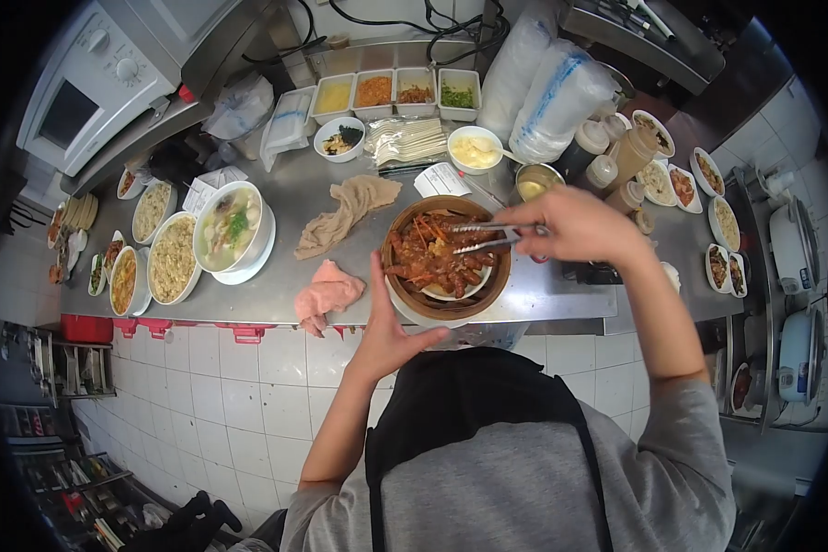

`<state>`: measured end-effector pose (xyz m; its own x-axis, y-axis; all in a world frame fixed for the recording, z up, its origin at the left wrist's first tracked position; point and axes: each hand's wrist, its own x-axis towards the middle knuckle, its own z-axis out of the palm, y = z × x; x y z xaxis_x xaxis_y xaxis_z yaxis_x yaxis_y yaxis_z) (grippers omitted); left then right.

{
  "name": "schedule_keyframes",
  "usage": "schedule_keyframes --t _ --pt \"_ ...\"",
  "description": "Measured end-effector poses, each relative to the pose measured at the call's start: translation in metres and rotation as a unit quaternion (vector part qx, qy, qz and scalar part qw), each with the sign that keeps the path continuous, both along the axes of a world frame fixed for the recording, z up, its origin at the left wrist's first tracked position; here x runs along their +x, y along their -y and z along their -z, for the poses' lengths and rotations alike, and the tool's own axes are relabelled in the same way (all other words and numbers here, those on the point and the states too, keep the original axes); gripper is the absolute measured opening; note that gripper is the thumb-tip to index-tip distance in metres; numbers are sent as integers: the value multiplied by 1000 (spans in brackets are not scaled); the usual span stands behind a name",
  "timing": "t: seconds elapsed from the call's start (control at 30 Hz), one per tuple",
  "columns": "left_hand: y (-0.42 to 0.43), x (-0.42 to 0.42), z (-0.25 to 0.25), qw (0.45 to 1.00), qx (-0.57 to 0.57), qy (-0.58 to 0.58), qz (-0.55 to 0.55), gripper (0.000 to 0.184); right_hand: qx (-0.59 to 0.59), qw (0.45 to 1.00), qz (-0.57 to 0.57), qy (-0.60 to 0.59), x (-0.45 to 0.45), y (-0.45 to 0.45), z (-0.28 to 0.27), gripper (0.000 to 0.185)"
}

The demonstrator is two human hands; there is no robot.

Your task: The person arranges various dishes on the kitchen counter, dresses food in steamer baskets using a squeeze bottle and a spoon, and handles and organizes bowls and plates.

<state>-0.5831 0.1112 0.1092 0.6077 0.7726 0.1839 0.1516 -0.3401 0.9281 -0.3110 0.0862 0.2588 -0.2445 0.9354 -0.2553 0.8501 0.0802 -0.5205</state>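
While the left hand (pixel 385 339) lies open against the left side of a round wooden basket (pixel 502 276), thumb spread toward the basket's front, the right hand (pixel 575 225) is closed around metal tongs (pixel 492 243). The basket sits at the front edge of the metal counter (pixel 561 299), right of its middle. Inside it are glossy, reddish-brown pieces of food (pixel 428 262) on a white dish (pixel 455 294). The tongs come in from the right, their two arms slightly apart, with the tips over the food; whether they pinch a piece I cannot tell.

A pink cloth (pixel 327 290) lies by the front edge, left of the left hand, and a crumpled brown cloth (pixel 345 210) lies behind it. Farther left stands a large white bowl of soup (pixel 265 225) topped with greens, with bowls of rice (pixel 173 262) beside it toward the left end.

Just behind the basket lies a printed slip (pixel 442 181); behind that, a small bowl (pixel 476 166) holds something pale yellow and a spoon. Wrapped chopsticks (pixel 405 140) lie to its left, in front of four square tubs (pixel 374 112) along the back edge. Sauce bottles (pixel 587 143) stand behind the right hand, near plastic-wrapped stacks (pixel 561 101).
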Motion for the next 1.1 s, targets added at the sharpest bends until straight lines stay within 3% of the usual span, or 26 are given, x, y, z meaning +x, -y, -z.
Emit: schedule_keyframes --t 0.03,0.13,0.27,0.3,0.53,0.63,0.73,0.83,0.93,1.1 --pt "1 -1 1 999 -28 29 -10 114 37 999 -33 -13 4 6 7 42" --pt "6 -11 -16 977 -203 2 -64 108 119 984 52 -124 14 22 34 41" --pt "8 -21 -29 988 -134 -46 -67 102 145 989 -37 16 -17 27 19 34" --pt "7 -22 -29 988 -127 -54 -73 100 194 977 -62 66 -29 27 14 26" --pt "16 -30 -13 987 -102 -31 -117 92 183 928 -172 276 -61 6 10 23" --pt "18 -39 -7 985 -105 -36 -129 90 166 926 -192 280 -53 1 -1 24" --pt "21 -44 -1 983 -138 -24 -116 91 136 961 -148 191 -37 5 -19 23" --pt "21 -35 -4 973 -213 -4 -89 86 128 971 -90 179 -23 3 -7 25" --pt "16 -13 -36 908 -410 -19 -88 83 129 980 -57 137 -16 4 -4 27" --pt "-2 11 -44 849 -526 27 -31 75 131 988 -3 76 -4 13 7 31"
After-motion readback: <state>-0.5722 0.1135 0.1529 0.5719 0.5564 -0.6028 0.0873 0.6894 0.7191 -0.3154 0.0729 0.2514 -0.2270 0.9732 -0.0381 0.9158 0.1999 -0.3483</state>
